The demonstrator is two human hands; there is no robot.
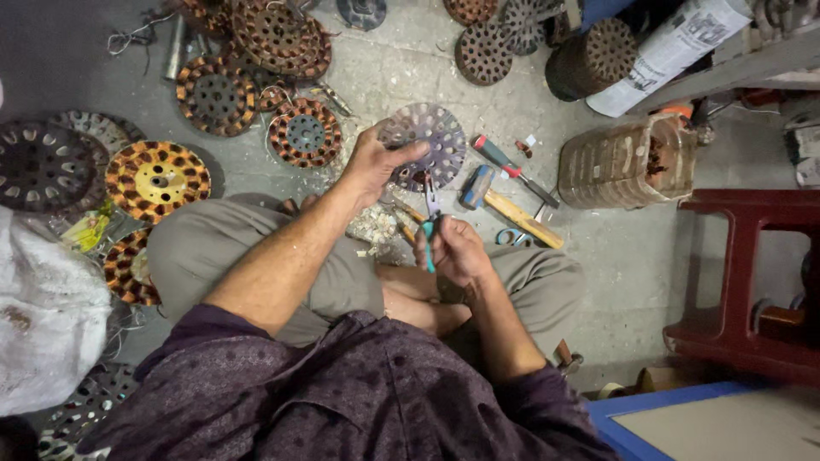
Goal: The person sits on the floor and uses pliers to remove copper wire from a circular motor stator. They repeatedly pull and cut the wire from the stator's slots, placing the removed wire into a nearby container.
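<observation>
I sit cross-legged on a concrete floor. My left hand (373, 165) grips the left edge of a round grey metal stator core (431, 141) with slots around its rim, held upright just above the floor. My right hand (455, 249) is closed on teal-handled pliers (430, 220), whose jaws point up at the lower edge of the core. Bits of stripped scrap (376, 229) lie by my knee under the core.
A wooden-handled hammer (509, 207), a red-handled screwdriver (512, 170) and small scissors (512, 237) lie right of the core. Several copper-wound stators (305, 132) spread left and behind. A plastic jar (626, 163) and a red stool (752, 273) stand right; a white sack (43, 316) left.
</observation>
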